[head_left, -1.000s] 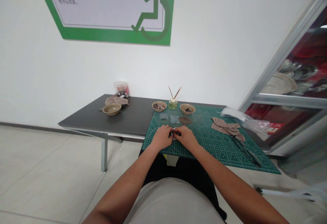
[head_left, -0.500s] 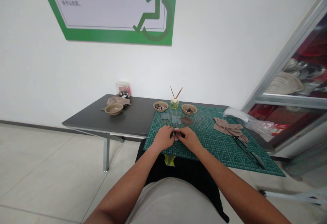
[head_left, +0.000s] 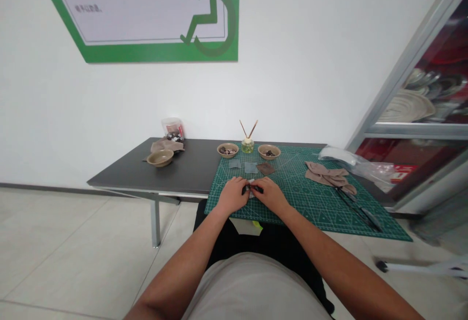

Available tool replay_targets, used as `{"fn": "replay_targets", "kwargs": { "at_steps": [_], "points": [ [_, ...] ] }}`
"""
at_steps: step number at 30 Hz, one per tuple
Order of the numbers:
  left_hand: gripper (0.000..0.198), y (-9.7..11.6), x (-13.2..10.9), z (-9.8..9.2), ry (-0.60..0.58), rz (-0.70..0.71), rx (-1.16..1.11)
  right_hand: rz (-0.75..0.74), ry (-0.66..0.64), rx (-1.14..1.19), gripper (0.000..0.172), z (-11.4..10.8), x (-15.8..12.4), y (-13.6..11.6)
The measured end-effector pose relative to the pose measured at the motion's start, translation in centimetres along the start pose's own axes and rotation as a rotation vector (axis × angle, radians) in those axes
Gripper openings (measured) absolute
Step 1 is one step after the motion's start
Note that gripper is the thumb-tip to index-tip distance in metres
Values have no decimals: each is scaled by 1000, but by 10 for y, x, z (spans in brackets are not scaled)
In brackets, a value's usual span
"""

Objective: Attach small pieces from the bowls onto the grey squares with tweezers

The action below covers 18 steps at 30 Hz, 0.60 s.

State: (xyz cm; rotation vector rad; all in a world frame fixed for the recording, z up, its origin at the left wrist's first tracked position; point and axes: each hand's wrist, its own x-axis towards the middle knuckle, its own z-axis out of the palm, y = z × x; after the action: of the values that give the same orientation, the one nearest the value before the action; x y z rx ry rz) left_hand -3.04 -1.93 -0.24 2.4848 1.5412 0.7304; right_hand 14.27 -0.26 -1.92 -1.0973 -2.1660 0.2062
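My left hand (head_left: 234, 196) and my right hand (head_left: 269, 195) meet over the near edge of the green cutting mat (head_left: 310, 213). Their fingers are closed and pinch a small whitish piece (head_left: 251, 194) between them. Dark patches show by both thumbs; what they are I cannot make out. Just beyond the fingers lie two thin grey squares, a left one (head_left: 235, 164) and a right one (head_left: 251, 167), and a brown piece (head_left: 266, 168). Two tan bowls, one on the left (head_left: 227, 156) and one on the right (head_left: 269, 157), hold small dark and pale pieces.
A glass bottle (head_left: 247, 146) with two sticks stands between the bowls. On the right lie a brown cloth (head_left: 326, 174), a black long-handled tool (head_left: 358, 209) and a plastic bag (head_left: 360, 166). Leftward are another tan bowl (head_left: 160, 159), a cloth (head_left: 166, 145) and a clear tub (head_left: 173, 128).
The view has shifted slightly, so the sign and the table's things sit a little differently. Both hands stay together on the small whitish piece, with hardly any movement.
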Motion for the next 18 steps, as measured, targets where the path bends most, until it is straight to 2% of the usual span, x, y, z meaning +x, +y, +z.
{"fn": "replay_targets", "kwargs": {
  "at_steps": [11,18],
  "points": [
    [22,-5,3,1,-4,19,-42,23,-57,-46,9,-2,10,-3],
    [23,-5,4,1,-12,7,-39,-16,-147,-62,13,-12,9,-1]
  ]
}}
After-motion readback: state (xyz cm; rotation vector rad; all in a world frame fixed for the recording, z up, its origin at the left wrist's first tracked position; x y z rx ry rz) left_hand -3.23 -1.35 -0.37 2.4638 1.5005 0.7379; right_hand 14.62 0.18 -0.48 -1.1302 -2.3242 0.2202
